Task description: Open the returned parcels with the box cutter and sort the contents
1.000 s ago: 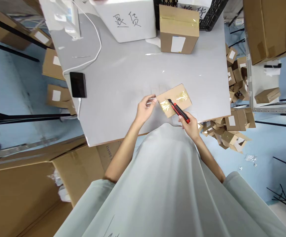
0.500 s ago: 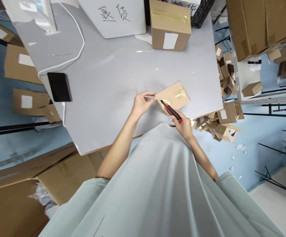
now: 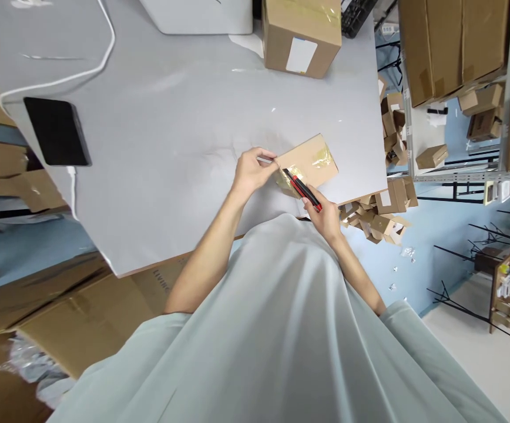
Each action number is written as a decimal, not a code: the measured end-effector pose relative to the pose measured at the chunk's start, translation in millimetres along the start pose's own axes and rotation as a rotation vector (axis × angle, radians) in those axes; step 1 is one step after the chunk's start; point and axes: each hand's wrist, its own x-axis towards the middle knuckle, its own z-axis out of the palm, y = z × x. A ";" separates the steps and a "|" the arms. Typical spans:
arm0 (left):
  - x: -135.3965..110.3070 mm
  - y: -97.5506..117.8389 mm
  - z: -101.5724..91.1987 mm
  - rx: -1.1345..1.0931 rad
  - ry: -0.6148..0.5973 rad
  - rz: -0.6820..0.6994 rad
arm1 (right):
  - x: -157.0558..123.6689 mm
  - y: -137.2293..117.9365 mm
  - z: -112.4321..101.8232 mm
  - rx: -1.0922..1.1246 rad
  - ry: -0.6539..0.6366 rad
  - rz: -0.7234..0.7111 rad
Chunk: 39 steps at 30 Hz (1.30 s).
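A small flat cardboard box (image 3: pixel 310 158) sealed with clear yellowish tape lies near the front right edge of the grey table (image 3: pixel 184 135). My left hand (image 3: pixel 251 170) pinches the box's left end, fingers closed on it. My right hand (image 3: pixel 323 217) is wrapped round a red and black utility knife (image 3: pixel 302 189), whose tip rests on the taped near-left end of the box.
A black phone (image 3: pixel 56 130) on a white cable (image 3: pixel 83 70) lies at the table's left. A larger taped carton (image 3: pixel 301 35) and a white bin (image 3: pixel 197 14) stand at the back. Small cartons (image 3: pixel 382 217) are heaped on the blue floor at right, big boxes (image 3: pixel 449 47) beyond.
The view has swung, so everything slid left and up in frame. The knife tip has drawn back along the tape toward the box's near-left end. My left hand keeps its hold.
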 end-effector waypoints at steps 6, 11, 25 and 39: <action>-0.4 4.3 -0.1 -0.006 -0.004 0.009 | 4.0 -14.3 -15.3 -0.148 -0.047 -0.038; -3.4 4.2 -1.3 -0.042 -0.017 0.003 | 6.4 -22.9 -29.2 -0.238 -0.099 -0.093; -9.3 17.7 -1.4 0.063 0.069 -0.063 | 9.5 -78.3 -35.5 -0.709 -0.366 0.023; -33.8 -3.4 15.2 -0.043 0.222 -0.013 | -44.0 -27.7 -39.0 -0.728 -0.469 0.029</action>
